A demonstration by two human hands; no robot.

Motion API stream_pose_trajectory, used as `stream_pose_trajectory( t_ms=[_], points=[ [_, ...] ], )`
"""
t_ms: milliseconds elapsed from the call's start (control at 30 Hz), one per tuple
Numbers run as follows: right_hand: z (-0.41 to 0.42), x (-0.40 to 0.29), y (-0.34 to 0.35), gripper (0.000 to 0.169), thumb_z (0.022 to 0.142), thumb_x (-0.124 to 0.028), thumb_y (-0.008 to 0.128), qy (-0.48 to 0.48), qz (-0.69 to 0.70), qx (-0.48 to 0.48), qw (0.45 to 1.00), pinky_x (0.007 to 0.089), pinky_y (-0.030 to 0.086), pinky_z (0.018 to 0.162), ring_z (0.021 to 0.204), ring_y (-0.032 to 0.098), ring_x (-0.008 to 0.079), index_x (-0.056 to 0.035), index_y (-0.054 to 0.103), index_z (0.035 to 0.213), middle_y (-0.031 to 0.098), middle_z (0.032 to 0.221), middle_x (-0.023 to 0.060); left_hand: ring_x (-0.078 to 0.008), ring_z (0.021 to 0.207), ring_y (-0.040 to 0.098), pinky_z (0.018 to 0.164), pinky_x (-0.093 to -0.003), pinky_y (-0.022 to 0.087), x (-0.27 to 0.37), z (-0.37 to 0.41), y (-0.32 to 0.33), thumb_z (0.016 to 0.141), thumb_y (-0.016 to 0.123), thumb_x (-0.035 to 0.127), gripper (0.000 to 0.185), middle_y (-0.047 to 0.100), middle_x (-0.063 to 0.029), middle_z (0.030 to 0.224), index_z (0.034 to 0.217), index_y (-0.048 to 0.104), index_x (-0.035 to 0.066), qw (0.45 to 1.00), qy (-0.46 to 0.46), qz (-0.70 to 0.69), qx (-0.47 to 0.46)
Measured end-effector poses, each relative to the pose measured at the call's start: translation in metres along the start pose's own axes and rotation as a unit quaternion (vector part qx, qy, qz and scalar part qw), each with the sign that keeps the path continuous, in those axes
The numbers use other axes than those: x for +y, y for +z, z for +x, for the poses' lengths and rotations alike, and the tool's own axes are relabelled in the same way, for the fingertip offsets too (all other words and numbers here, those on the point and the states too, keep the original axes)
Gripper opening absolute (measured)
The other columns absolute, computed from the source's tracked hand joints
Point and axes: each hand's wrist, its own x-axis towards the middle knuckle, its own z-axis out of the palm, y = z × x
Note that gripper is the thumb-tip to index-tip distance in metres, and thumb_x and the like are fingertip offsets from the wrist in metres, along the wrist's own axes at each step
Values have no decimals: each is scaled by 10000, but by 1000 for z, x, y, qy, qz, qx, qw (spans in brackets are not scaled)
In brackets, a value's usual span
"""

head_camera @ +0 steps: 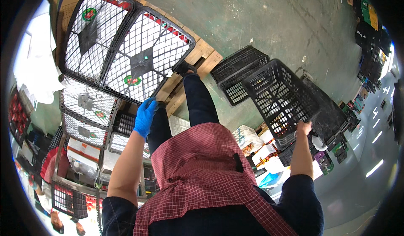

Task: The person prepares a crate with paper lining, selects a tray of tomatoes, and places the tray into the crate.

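Note:
My left hand (pixel 145 117), in a blue glove, is at the near edge of a black plastic crate (pixel 146 59) with a lattice top. Its fingers are partly curled there; whether they grip the rim is unclear. White lining and a row of red items show through the lattice, and a round sticker lies under it. A second such crate (pixel 96 35) stands alongside. My bare right hand (pixel 303 128) grasps the near rim of a tilted black plastic crate (pixel 277 94) with slotted walls. No contents are visible inside it.
Wooden pallet boards (pixel 202 54) run beside my shoe (pixel 185 68). Another black crate (pixel 240 73) is on the green floor (pixel 233 18). More lattice-topped crates (pixel 88 102) are at left. A white plastic basket (pixel 246 136) is near my right side. People (pixel 56 221) are at lower left.

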Motion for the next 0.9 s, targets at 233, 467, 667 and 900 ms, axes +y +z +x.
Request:
stream_pose_trajectory(
  t_ms=[233, 467, 667, 900],
  points=[
    [-76, -147, 118, 656, 745, -306, 708, 60, -65, -21, 996, 460, 550, 844, 1009, 605, 431, -71, 418, 1285, 360, 1287, 313, -157, 920, 614, 840, -285, 481, -12, 8, -17, 957, 573, 211, 289, 657, -59, 1031, 1191, 614, 45, 999, 14, 14, 36],
    [-68, -192, 93, 641, 729, -319, 749, 32, -39, -41, 998, 416, 594, 697, 886, 635, 341, -26, 490, 1238, 392, 1266, 264, -185, 962, 615, 876, -302, 481, -12, 4, 10, 951, 581, 217, 354, 659, -116, 1079, 1217, 583, -16, 999, 14, 24, 30],
    [-69, -183, 123, 523, 824, -240, 716, 103, 147, -316, 932, 339, 465, 358, 524, 590, 260, 5, 535, 1249, 632, 969, 170, -146, 940, 589, 849, -276, 478, -41, 3, 16, 958, 591, 261, 386, 649, -78, 1036, 1237, 577, -5, 998, 48, 21, 36],
    [-182, -294, 130, 470, 857, -219, 678, -368, 55, -248, 894, 369, 550, 774, 1028, 625, 266, -40, 543, 1270, 583, 1221, 184, -150, 875, 594, 798, -276, 487, -85, 17, 5, 944, 588, 245, 349, 657, -82, 992, 1194, 601, 1, 991, 36, -110, 71]
  ],
)
